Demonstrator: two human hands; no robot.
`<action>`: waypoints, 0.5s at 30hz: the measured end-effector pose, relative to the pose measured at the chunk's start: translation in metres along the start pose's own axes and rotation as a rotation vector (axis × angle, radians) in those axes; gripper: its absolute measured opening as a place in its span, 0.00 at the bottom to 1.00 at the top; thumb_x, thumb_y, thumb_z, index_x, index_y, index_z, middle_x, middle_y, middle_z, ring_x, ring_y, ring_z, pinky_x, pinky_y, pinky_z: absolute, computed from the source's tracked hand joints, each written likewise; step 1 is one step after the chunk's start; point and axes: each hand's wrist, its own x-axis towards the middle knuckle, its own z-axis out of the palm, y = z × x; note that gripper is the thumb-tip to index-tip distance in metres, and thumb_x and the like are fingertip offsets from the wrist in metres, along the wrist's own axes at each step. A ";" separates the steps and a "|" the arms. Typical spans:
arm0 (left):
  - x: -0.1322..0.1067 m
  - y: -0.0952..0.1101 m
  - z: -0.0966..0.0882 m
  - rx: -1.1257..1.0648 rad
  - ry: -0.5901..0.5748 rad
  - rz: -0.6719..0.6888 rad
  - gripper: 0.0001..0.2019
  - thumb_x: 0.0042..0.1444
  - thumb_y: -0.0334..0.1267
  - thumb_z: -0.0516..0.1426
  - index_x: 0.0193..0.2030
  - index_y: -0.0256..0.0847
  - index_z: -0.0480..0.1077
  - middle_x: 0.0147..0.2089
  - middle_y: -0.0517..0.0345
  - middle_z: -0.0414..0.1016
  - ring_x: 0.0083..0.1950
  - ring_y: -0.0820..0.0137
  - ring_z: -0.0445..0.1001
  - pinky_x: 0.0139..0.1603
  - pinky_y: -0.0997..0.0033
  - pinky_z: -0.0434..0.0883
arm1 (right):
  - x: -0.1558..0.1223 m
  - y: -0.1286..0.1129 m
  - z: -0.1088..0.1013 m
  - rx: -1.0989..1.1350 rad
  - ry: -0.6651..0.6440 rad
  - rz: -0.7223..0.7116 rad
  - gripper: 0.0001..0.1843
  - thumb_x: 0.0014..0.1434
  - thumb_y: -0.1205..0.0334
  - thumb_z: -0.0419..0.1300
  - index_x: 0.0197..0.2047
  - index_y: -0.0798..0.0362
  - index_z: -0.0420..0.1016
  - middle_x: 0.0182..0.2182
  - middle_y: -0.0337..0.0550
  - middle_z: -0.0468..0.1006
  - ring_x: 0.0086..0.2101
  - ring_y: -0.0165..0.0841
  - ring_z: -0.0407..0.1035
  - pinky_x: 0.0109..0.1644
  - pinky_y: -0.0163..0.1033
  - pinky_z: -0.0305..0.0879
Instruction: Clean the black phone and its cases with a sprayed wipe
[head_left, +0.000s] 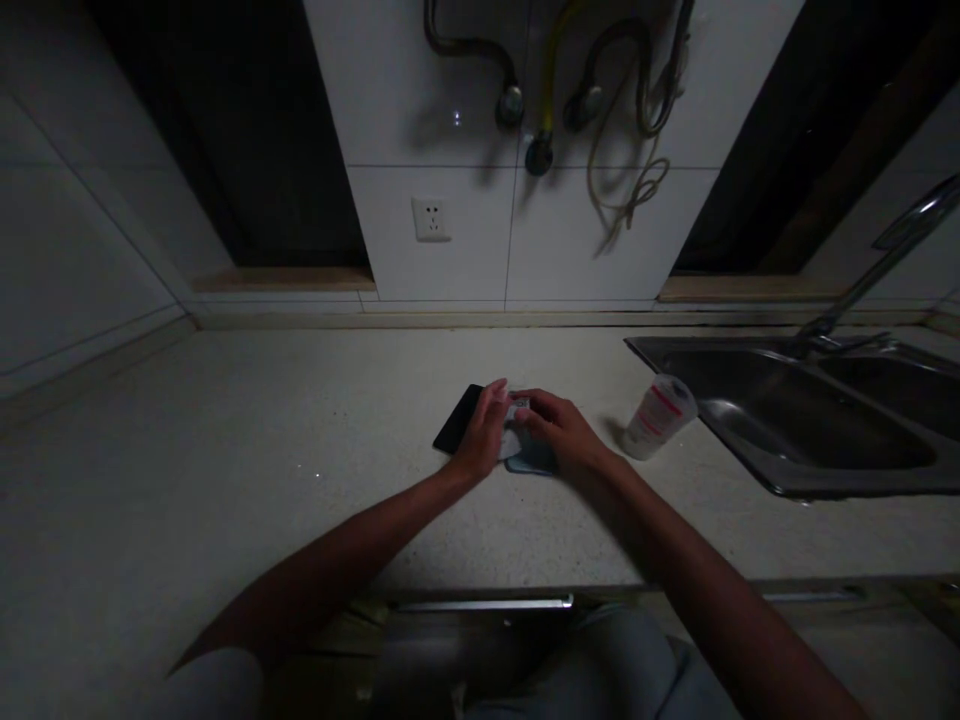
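My left hand and my right hand meet over the middle of the counter. Between them is a small pale, flat thing with dark print, its kind unclear in the dim light. Fingers of both hands are curled in around it and hide part of it. Under and beside my left hand lies a dark flat slab, like a phone. A blue-grey flat thing rests below my right hand, partly covered.
A tilted-looking clear plastic cup with red print stands right of my hands. Beyond it is a metal sink with a faucet. The pale counter meets a tiled wall with a socket and hanging hoses.
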 end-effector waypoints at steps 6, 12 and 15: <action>-0.002 0.008 -0.007 0.236 -0.005 0.143 0.26 0.70 0.50 0.48 0.70 0.42 0.56 0.57 0.47 0.67 0.54 0.66 0.70 0.58 0.68 0.65 | 0.015 0.012 0.005 0.265 -0.021 0.087 0.20 0.49 0.56 0.73 0.47 0.45 0.84 0.30 0.36 0.82 0.24 0.28 0.68 0.28 0.34 0.64; -0.004 0.006 -0.007 0.284 -0.045 0.201 0.30 0.67 0.51 0.52 0.70 0.40 0.54 0.56 0.46 0.65 0.45 0.68 0.72 0.55 0.63 0.67 | -0.002 0.016 0.012 0.150 0.035 0.035 0.08 0.53 0.53 0.70 0.34 0.47 0.86 0.27 0.38 0.81 0.28 0.31 0.69 0.34 0.38 0.65; -0.003 0.001 -0.010 0.360 -0.080 0.255 0.29 0.69 0.51 0.49 0.71 0.40 0.54 0.57 0.45 0.65 0.45 0.68 0.71 0.54 0.62 0.68 | -0.001 0.018 0.015 0.191 0.087 0.028 0.08 0.52 0.53 0.71 0.32 0.47 0.85 0.28 0.37 0.80 0.30 0.32 0.69 0.35 0.39 0.65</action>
